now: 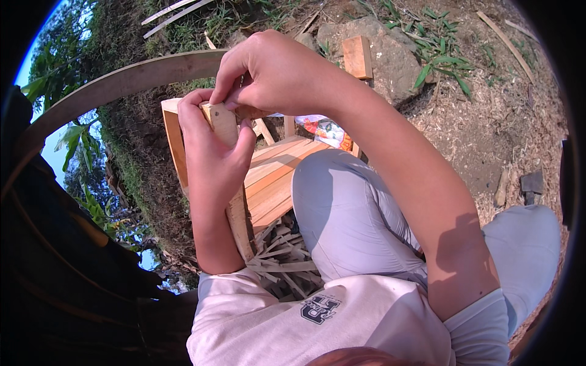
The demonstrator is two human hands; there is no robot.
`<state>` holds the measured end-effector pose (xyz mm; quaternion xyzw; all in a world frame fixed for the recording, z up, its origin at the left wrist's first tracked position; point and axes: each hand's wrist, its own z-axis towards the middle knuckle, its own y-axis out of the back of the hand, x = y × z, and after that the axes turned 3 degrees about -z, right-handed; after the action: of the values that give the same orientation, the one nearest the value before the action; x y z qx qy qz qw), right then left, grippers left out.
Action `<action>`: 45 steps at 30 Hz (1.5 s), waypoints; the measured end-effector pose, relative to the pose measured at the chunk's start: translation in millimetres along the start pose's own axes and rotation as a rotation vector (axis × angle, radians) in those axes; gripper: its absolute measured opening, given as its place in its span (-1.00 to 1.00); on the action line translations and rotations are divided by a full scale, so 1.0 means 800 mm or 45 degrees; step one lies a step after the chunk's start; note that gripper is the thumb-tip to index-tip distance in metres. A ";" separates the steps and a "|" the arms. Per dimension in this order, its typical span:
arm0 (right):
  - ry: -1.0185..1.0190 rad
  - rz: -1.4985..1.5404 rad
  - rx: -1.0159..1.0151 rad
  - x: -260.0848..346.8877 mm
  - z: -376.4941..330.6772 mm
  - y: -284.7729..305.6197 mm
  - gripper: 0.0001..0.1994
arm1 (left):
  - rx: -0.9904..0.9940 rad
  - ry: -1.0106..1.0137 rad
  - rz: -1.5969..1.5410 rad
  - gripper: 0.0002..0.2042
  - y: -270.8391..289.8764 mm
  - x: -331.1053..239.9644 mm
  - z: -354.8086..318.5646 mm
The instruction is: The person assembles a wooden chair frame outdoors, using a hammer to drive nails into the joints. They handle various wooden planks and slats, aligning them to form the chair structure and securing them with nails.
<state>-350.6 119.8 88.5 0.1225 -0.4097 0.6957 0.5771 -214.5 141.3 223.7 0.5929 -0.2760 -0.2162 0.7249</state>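
Note:
My left hand is wrapped round the upper end of a pale wooden post, thumb on one side and fingers on the other. This post belongs to a slatted wooden frame standing in front of me, and a small dark spot marks its end. Above it, my right hand bends down with thumb and fingertips pinched together at the post's top edge, close to the left fingers. Whatever lies in that pinch, if anything, is too small or hidden to name.
A long wooden strip arches across the left. One wooden block rests on a large rock. Thin wood offcuts lie beneath the frame, beside my bent knee. At right, a dark metal tool head lies on the ground.

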 end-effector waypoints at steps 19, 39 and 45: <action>0.052 0.011 -0.029 -0.003 -0.002 -0.001 -0.75 | 0.010 -0.003 -0.002 -0.45 0.001 -0.001 0.000; 0.016 -0.032 0.036 -0.001 -0.001 0.004 -0.87 | -0.007 -0.034 0.002 -0.45 -0.001 0.000 -0.001; -0.048 0.067 0.047 0.003 0.000 0.008 -0.90 | -0.014 -0.057 0.002 -0.44 -0.003 0.002 0.000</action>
<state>-356.8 121.2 87.3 0.1354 -0.4107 0.7158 0.5484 -213.2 140.2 221.7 0.5838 -0.2914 -0.2302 0.7220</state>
